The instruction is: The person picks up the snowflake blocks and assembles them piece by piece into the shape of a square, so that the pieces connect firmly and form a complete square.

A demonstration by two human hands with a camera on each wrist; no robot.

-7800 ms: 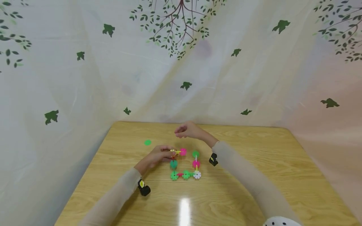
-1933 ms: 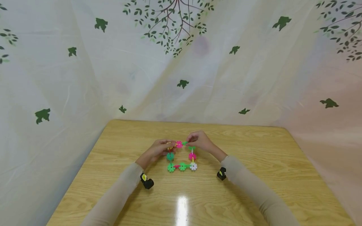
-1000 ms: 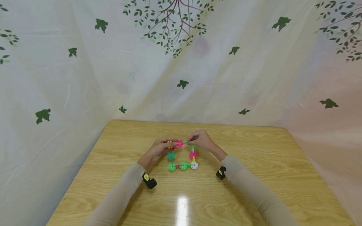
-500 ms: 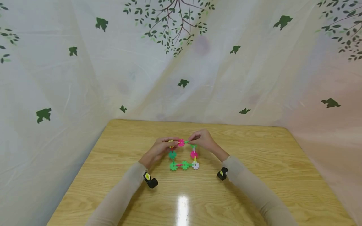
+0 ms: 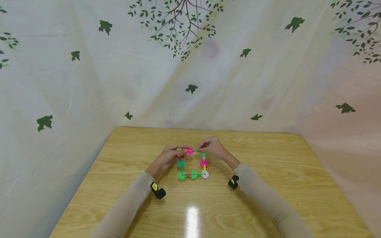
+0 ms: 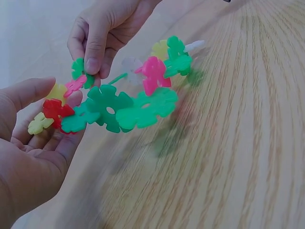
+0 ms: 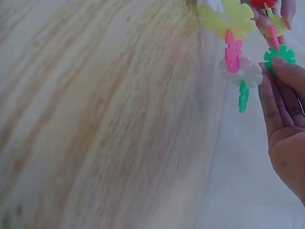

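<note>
Interlocking flower-shaped plastic discs form a chain (image 5: 193,174), bent like a square with a gap at its far right corner. My left hand (image 5: 166,156) holds the far left corner, its fingers about a yellow disc (image 6: 56,94) and a red disc (image 6: 58,109). Between thumb and fingers, my right hand (image 5: 215,147) pinches a green disc (image 7: 278,57), which meets the pink disc (image 5: 190,150) on the far side. Just below the right hand is the chain's other end, a green disc (image 7: 243,98) joined to a white disc (image 7: 245,70). Left fingers partly hide the yellow disc in the head view.
The wooden table (image 5: 253,198) spreads around the chain, with a bright light reflection near the front. A pale curtain (image 5: 148,82) printed with leaves and birds hangs behind and at the sides. Each wrist carries a small black camera (image 5: 157,191).
The green disc that lay on the table at the left is now in my right hand, at the pink disc. Both hands and the chain have shifted only slightly in the last second.
</note>
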